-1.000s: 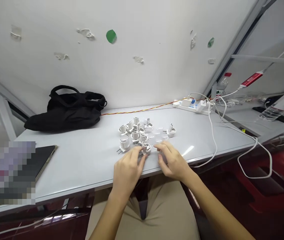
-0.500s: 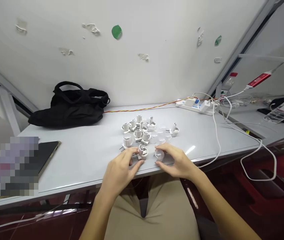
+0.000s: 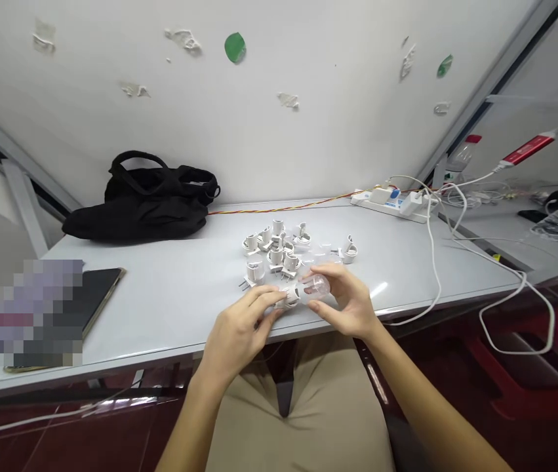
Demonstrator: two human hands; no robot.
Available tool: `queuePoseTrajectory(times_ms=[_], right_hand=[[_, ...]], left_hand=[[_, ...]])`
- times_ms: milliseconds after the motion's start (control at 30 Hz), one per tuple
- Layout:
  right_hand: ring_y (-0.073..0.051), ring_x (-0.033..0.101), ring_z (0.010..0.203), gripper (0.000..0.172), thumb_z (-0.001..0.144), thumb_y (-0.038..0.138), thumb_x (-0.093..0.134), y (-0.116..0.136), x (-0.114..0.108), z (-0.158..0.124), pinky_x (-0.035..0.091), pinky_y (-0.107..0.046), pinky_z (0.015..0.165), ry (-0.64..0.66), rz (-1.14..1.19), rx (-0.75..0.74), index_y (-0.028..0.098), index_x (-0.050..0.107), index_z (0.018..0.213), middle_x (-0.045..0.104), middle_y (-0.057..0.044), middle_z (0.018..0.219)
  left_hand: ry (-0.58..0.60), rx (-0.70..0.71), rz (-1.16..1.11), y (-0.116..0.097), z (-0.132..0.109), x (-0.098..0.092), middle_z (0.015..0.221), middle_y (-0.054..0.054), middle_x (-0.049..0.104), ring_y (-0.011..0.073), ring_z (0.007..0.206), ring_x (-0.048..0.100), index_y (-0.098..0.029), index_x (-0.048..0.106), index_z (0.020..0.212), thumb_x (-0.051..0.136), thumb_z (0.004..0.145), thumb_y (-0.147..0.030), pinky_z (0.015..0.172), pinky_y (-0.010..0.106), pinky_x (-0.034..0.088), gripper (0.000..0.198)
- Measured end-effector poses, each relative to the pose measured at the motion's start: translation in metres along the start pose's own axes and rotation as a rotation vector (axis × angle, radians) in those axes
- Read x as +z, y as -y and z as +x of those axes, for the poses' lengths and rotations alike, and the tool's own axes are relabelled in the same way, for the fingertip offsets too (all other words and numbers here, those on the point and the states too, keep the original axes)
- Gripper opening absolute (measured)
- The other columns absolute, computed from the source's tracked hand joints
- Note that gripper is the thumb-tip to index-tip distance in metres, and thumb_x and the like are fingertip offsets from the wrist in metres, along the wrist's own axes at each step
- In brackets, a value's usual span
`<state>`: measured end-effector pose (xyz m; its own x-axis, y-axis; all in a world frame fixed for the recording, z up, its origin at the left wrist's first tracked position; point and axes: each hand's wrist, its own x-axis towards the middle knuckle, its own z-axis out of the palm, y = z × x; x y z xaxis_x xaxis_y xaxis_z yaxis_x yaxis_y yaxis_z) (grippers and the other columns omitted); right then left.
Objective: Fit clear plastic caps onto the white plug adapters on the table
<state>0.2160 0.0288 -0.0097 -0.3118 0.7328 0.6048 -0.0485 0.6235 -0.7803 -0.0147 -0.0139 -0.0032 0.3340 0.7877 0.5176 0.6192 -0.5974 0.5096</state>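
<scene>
**Two grips, one clear dome, one white plug base**

Just in front of the heap of white plastic plug bases (image 3: 271, 248), the left grip (image 3: 237, 334) is clamped by its fingertips on one white plug base (image 3: 289, 297). The right grip (image 3: 346, 303) is clamped around a clear plastic dome (image 3: 317, 287). The two pieces meet between the hands, though whether they are seated together cannot be told.

Both pieces look light and stiff. The dome seems thin, smooth and probably slippery, so it is best held around its wide body; the base is best pinched by its white body.

About ten bases lie in and beside the heap, though overlaps make the count uncertain, and one more is in hand. Perhaps three further clear domes (image 3: 325, 252) lie just right of the heap, too faint to count surely. Beyond the heap on the counter (image 3: 170, 314) are one black bag (image 3: 151, 219) to the left and one power strip (image 3: 391, 206) to the right. One tablet (image 3: 104, 295) lies nearer, to the left.
</scene>
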Motion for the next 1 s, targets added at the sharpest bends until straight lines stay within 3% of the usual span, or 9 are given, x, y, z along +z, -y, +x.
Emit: queuePoseTrajectory(times_ms=[300, 633, 1000], right_hand=[[-0.022, 0.066, 0.111, 0.038, 0.089, 0.026, 0.075, 0.0037, 0.0017, 0.0037, 0.062, -0.036, 0.091, 0.107, -0.12, 0.091, 0.026, 0.063, 0.126, 0.066, -0.009, 0.119], [-0.023, 0.068, 0.11, 0.036, 0.09, 0.028, 0.072, 0.0043, 0.003, 0.0056, 0.061, -0.039, 0.093, 0.136, -0.191, 0.126, 0.025, 0.061, 0.125, 0.068, -0.009, 0.12], [-0.022, 0.07, 0.103, 0.036, 0.088, 0.032, 0.075, 0.0046, 0.0043, 0.0043, 0.063, -0.037, 0.087, 0.095, -0.248, 0.068, 0.024, 0.062, 0.121, 0.069, -0.009, 0.113]], left_hand=[[0.023, -0.036, -0.01, 0.0002, -0.0011, -0.0003, 0.124, 0.005, 0.07, 0.0095, 0.065, 0.064, -0.03, 0.066, 0.126, 0.057, 0.101, -0.024, 0.069, 0.025, 0.055, 0.026], [0.016, -0.069, -0.026, -0.0001, -0.0022, -0.0001, 0.123, 0.003, 0.07, 0.0063, 0.055, 0.053, -0.029, 0.068, 0.121, 0.06, 0.1, -0.027, 0.065, 0.024, 0.053, 0.022], [-0.004, -0.059, -0.045, -0.0009, -0.0007, -0.0003, 0.12, 0.004, 0.073, 0.0075, 0.058, 0.058, -0.027, 0.071, 0.117, 0.061, 0.1, -0.028, 0.062, 0.024, 0.055, 0.02]])
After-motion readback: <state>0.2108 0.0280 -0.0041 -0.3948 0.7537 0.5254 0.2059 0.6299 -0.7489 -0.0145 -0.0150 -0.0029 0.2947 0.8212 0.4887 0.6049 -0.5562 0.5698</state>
